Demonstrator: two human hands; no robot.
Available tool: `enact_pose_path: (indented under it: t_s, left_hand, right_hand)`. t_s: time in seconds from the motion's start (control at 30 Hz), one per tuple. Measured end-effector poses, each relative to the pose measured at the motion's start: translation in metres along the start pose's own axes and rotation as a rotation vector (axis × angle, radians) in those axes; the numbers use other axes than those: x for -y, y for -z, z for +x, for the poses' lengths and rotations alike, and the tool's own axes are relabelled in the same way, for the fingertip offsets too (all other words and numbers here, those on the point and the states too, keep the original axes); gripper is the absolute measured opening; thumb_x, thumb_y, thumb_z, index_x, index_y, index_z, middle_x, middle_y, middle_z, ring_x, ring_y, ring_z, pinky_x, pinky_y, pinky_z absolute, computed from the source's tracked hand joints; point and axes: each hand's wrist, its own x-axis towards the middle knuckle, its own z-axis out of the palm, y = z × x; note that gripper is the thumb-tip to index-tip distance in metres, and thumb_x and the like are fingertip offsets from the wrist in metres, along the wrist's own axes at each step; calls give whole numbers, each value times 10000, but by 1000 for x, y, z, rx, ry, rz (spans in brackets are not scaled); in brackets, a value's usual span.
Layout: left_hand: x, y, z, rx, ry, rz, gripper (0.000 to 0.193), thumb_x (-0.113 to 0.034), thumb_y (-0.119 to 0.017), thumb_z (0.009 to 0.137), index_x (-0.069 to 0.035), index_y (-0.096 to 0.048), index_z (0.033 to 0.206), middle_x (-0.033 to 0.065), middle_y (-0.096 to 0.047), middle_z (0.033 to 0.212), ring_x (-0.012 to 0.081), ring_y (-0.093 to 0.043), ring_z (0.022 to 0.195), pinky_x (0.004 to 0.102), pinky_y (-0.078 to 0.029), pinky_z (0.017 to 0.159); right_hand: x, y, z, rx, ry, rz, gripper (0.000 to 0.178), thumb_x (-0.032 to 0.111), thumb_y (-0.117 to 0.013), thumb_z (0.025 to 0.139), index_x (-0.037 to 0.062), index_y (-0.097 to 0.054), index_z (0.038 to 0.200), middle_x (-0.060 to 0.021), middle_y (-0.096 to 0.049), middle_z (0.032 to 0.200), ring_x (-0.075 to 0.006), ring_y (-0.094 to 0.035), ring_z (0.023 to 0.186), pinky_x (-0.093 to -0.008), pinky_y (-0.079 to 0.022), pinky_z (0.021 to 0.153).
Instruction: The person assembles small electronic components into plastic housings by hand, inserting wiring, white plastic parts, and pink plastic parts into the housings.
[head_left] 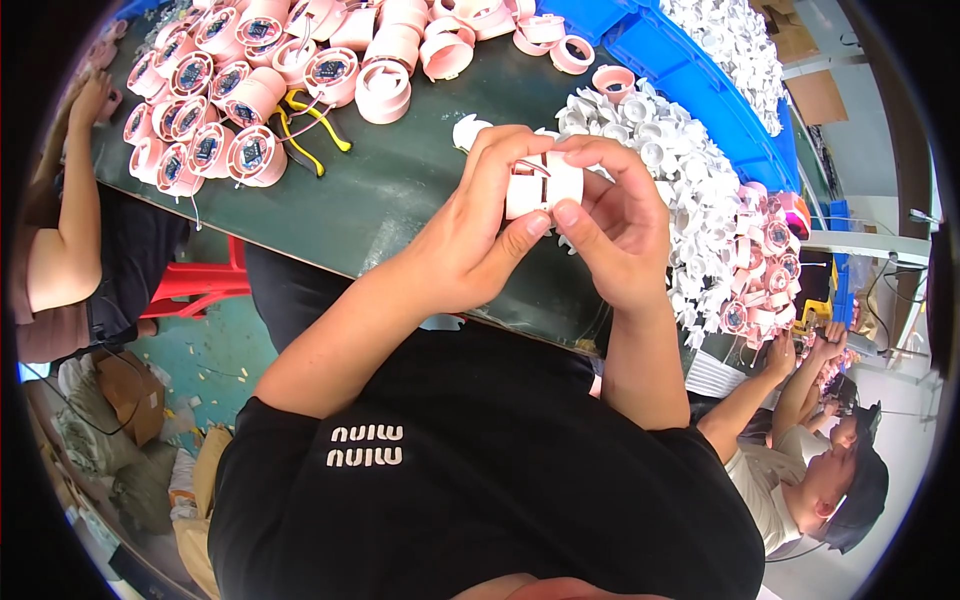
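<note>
Item: one pale pink, short cylindrical plastic housing (562, 185), raised above the counter, a dark slot (545, 188) and a thin brownish wire (533, 166) on its visible side.

Grip: left hand (468, 215) and right hand (628, 235) both closed on the housing by the fingertips, thumbs low and index fingers high; probably to steady it while leaving the slotted side in view.

Adjacent, beyond the right hand: heap of small white, cup-like plastic pieces (695, 190), loose, seemingly kept within short reach.

Far left: crowded pink cylindrical housings with circuit boards (262, 90), many open end up, perhaps for ready inspection; yellow-and-black-handled pliers (335, 137) beside them.

Behind the heap: blue plastic bin (690, 75), likely containing similar pieces.

Support: dark green, flat-topped counter (370, 185).
</note>
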Motion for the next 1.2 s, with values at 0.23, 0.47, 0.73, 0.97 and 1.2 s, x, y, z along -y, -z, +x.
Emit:
enact_pose_path:
  t_s: [0.23, 0.47, 0.73, 0.97, 1.2]
  left_hand:
    - [1, 0, 0, 37, 15, -8, 479, -173, -548, 1058, -3, -338, 1454, 235, -420, 1335, 363, -519, 1154, 444, -457, 1013]
    - [3, -5, -6, 75, 63, -158, 484, -141, -533, 1054, -22, -307, 1465, 211, -420, 1302, 361, -520, 1141, 442, -451, 1017]
    - [-21, -30, -8, 289, 50, -139, 501, -36, -572, 969, 7, -349, 1415, 258, -396, 1378, 422, -458, 1255, 489, -393, 1096]
    - [-36, -47, -19, 235, -3, 6, 558, -33, -533, 966, 15, -278, 1460, 274, -340, 1447, 376, -400, 1320, 494, -309, 1149]
    - [-37, -36, -17, 249, 74, -11, 579, -101, -617, 961, 13, -331, 1451, 240, -430, 1383, 373, -461, 1281, 477, -352, 1133]
  right_hand:
    - [-1, 0, 0, 7, -20, -15, 356, -8, -719, 931, 9, -578, 1258, -104, -501, 1309, -194, -673, 1047, -302, -567, 869]
    - [1, 4, -1, 30, -38, 29, 329, 135, -658, 996, 22, -572, 1292, -78, -536, 1224, -152, -644, 964, -271, -531, 794]
    - [-11, -6, 2, -119, -131, 269, 937, 718, -126, 1041, -37, -487, 1463, -153, -623, 1281, -215, -539, 1124, -368, -409, 1018]
    - [1, -3, -5, 69, -5, 145, 958, 709, -100, 1038, -56, -543, 1408, -141, -639, 1172, -180, -538, 1042, -324, -394, 936]
    - [-8, -7, -14, -79, 32, -37, 798, 564, -119, 1096, 0, -654, 1274, -122, -660, 1085, -221, -580, 1029, -359, -459, 961]
